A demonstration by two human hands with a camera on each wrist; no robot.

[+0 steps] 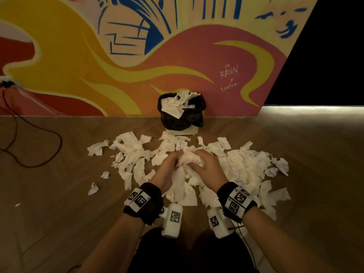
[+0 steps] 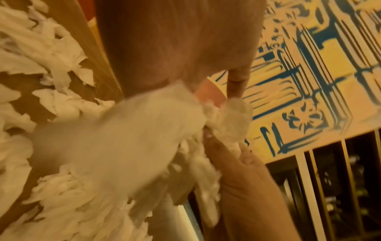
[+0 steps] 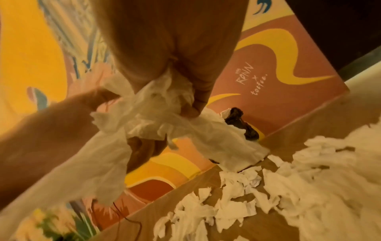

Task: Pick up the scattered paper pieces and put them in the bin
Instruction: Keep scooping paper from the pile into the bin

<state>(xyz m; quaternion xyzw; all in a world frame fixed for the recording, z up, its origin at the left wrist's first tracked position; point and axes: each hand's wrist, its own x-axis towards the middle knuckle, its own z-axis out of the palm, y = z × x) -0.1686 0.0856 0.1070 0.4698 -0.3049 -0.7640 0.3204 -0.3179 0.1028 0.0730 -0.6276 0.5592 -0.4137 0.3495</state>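
Both hands clutch one bunch of torn white paper [image 1: 189,161] above the floor. My left hand [image 1: 169,166] grips its left side and my right hand [image 1: 206,164] its right side, fingers curled into the paper. A long strip hangs from the bunch [image 3: 107,166]. The left wrist view shows the same bunch [image 2: 144,138] blurred, pinched between both hands. Many more white paper pieces [image 1: 246,166] lie scattered on the wooden floor around the hands. The bin [image 1: 181,113], lined with a black bag and heaped with paper, stands against the wall beyond the pile.
A painted mural wall [image 1: 137,66] runs behind the bin. Dark cables [image 1: 49,146] loop on the floor at the left. A few stray scraps [image 1: 93,189] lie apart at the left. My knees [image 1: 187,253] are at the bottom edge.
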